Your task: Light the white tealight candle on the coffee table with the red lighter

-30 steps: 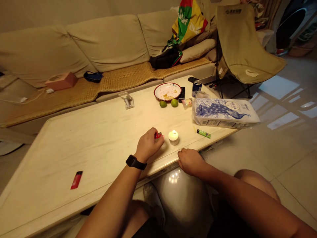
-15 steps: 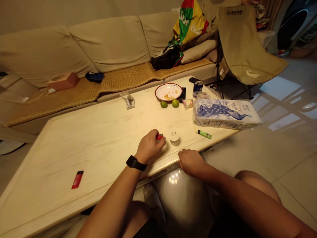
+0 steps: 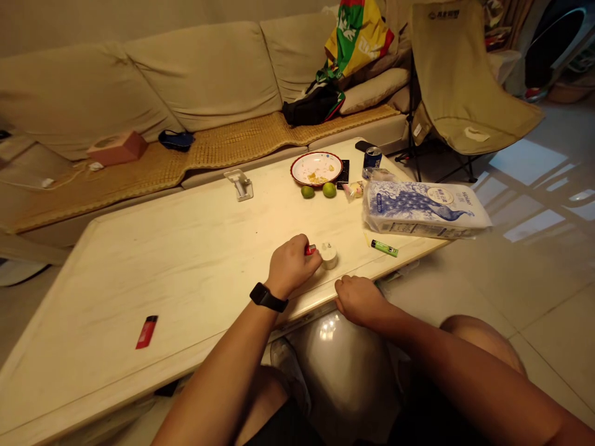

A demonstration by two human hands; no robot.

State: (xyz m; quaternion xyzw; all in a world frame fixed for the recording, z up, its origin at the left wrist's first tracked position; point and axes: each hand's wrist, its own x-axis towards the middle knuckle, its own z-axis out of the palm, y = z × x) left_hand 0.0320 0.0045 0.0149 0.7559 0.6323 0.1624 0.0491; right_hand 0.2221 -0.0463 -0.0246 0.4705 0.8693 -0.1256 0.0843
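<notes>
My left hand [image 3: 294, 265], with a black watch on its wrist, is closed around a small red lighter [image 3: 310, 249], mostly hidden by the fingers. Its tip is beside a small white round candle-like piece [image 3: 329, 256] standing on the table; whether they touch I cannot tell. At the table's front edge [image 3: 320, 303], my right hand [image 3: 360, 300] is closed, its curled fingers against the edge. Beyond it lies a green lighter [image 3: 385, 248]. Another red lighter [image 3: 147, 332] lies far to the left.
A wrapped tissue pack [image 3: 425, 209] overhangs the right end. Behind are two green limes [image 3: 329, 190], a red-rimmed plate [image 3: 304, 167] with food scraps, a blue can [image 3: 372, 161] and a white stand [image 3: 240, 186]. A sofa [image 3: 204, 74] and folding chair [image 3: 458, 93] stand beyond.
My left hand has moved right with the red lighter, up close to the white round piece. The right hand has stayed at the table edge.
</notes>
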